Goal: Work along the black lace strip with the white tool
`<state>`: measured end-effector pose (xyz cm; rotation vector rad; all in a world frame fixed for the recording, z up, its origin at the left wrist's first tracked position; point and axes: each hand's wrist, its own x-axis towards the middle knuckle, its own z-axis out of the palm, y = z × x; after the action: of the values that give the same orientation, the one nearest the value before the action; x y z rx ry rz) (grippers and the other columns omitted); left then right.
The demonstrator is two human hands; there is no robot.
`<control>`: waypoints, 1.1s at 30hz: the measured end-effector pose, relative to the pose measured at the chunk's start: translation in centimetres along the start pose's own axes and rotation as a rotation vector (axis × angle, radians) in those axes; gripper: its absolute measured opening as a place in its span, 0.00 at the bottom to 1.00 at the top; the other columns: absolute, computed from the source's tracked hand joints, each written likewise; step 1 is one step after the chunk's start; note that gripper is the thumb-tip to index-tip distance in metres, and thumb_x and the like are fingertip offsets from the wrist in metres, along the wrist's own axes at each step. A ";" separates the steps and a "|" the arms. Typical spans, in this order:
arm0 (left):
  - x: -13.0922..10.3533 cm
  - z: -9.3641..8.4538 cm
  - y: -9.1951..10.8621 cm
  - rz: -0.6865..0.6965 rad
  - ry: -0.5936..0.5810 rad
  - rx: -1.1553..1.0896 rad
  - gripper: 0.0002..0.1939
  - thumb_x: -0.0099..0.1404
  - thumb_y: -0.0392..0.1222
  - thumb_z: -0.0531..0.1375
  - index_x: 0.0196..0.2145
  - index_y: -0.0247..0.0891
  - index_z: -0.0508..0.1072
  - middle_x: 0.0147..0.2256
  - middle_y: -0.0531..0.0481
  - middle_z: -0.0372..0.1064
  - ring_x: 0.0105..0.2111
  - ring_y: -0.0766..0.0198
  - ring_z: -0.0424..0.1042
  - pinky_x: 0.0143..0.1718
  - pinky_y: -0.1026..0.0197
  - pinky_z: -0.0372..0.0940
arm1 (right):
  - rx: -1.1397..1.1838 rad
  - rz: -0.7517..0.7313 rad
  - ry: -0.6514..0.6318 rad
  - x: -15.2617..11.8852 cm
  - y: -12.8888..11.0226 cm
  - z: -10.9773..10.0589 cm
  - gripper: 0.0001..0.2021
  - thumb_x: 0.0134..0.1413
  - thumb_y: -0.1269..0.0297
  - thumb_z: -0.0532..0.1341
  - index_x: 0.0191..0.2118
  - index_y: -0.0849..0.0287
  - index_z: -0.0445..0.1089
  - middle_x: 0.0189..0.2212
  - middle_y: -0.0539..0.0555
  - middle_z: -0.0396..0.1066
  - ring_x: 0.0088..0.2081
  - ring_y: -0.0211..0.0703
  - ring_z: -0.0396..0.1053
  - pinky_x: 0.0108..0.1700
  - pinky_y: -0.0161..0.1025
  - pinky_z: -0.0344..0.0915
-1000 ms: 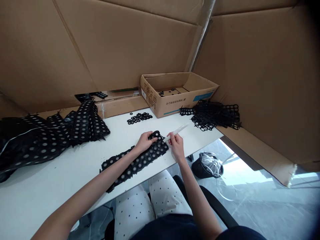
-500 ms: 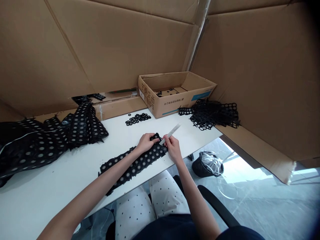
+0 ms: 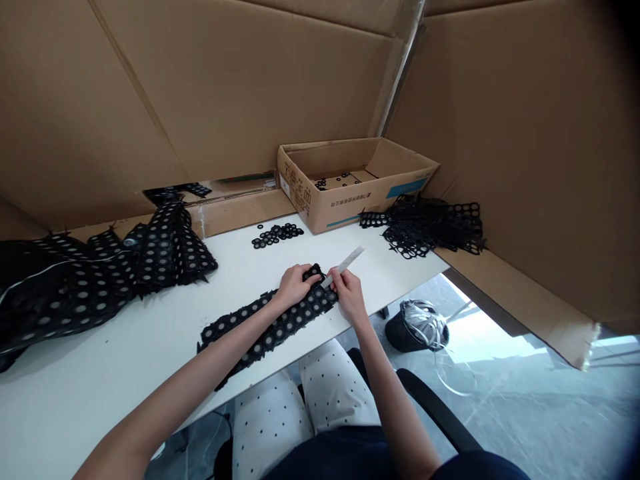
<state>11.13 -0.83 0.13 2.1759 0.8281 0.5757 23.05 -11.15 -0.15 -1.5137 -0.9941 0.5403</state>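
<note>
A long black strip point(image 3: 280, 331) with rows of grey discs lies slantwise along the front of the white table. My left hand point(image 3: 295, 285) grips its upper right end, thumb and fingers closed on it. Between the thumb and fingers of my right hand point(image 3: 349, 291) is a thin whitish strip point(image 3: 350, 257), slanting up to the right, its lower end against the black strip's right end. Small black rings point(image 3: 276, 235) lie loosely grouped on the table beyond my hands.
An open cardboard box point(image 3: 360, 203) holding some black rings stands at the back. Black ring netting point(image 3: 425, 223) is heaped right of it, dotted black sheets point(image 3: 100, 280) at the left. Cardboard walls enclose the table point(image 3: 150, 347). A black bin point(image 3: 415, 327) stands on the floor.
The view has shifted slightly. My left hand still grips the black strip and my right hand still holds the whitish strip, in nearly the same pose.
</note>
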 end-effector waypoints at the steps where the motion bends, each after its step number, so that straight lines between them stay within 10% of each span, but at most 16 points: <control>1: 0.0 0.0 0.0 0.003 0.001 -0.001 0.12 0.59 0.46 0.56 0.23 0.38 0.66 0.25 0.52 0.67 0.29 0.61 0.65 0.31 0.62 0.55 | -0.010 -0.005 -0.008 0.0 -0.1 0.0 0.16 0.57 0.52 0.52 0.30 0.60 0.67 0.20 0.48 0.61 0.24 0.38 0.60 0.29 0.34 0.57; 15: -0.1 0.6 -0.5 -0.004 0.055 -0.175 0.09 0.58 0.43 0.57 0.24 0.37 0.66 0.25 0.52 0.67 0.29 0.63 0.64 0.33 0.62 0.58 | -0.200 -0.051 -0.001 0.1 -0.6 0.5 0.15 0.59 0.57 0.50 0.27 0.59 0.64 0.22 0.49 0.65 0.26 0.39 0.61 0.31 0.35 0.56; 21: 1.1 -0.1 -1.4 -0.115 0.258 -0.337 0.10 0.59 0.45 0.55 0.27 0.36 0.66 0.26 0.52 0.67 0.29 0.64 0.63 0.31 0.64 0.58 | -0.230 -0.002 -0.050 -0.6 -0.1 0.2 0.18 0.58 0.54 0.51 0.23 0.59 0.63 0.16 0.46 0.58 0.21 0.36 0.57 0.26 0.34 0.54; 33: 1.3 -0.6 -1.5 -0.038 0.094 -0.210 0.10 0.56 0.46 0.58 0.25 0.36 0.68 0.25 0.53 0.67 0.28 0.64 0.64 0.31 0.64 0.58 | 0.010 0.070 0.126 -0.2 0.6 0.3 0.20 0.55 0.48 0.53 0.30 0.62 0.68 0.18 0.49 0.63 0.21 0.37 0.61 0.25 0.34 0.58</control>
<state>11.10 1.11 -0.46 1.9507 0.8181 0.7168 22.90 -11.16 -0.87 -1.5583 -0.8429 0.4927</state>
